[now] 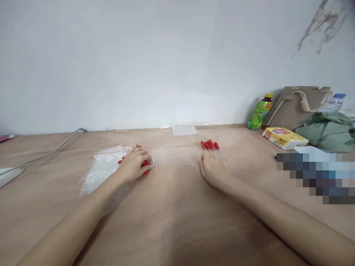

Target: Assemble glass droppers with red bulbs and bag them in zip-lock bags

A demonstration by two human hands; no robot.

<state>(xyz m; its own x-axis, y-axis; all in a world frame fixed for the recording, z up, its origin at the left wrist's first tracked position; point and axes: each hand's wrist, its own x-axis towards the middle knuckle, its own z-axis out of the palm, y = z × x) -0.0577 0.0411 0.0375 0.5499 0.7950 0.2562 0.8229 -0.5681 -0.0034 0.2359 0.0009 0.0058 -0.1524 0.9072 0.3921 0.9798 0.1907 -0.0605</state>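
Curled over a small pile of red rubber bulbs (145,168) is my left hand (135,164), its fingers closed and partly hiding them. A row of thin clear dropper tubes (173,157) lies side by side on the brown table covering between my hands. At the row's right end, my right hand (215,170) is closed, and a faint clear tube seems to stick out from its fingertips. Just beyond that hand lie several droppers with red bulbs (210,145), their clear stems partly hidden by my fingers.
Clear zip bags (104,166) lie under and left of my left forearm. A white packet (185,130) rests by the wall. On the right are a green bottle (260,112), a yellow tissue pack (285,137), a beige bag (299,107) and green cloth (328,131). A grey cable (55,149) crosses the left.
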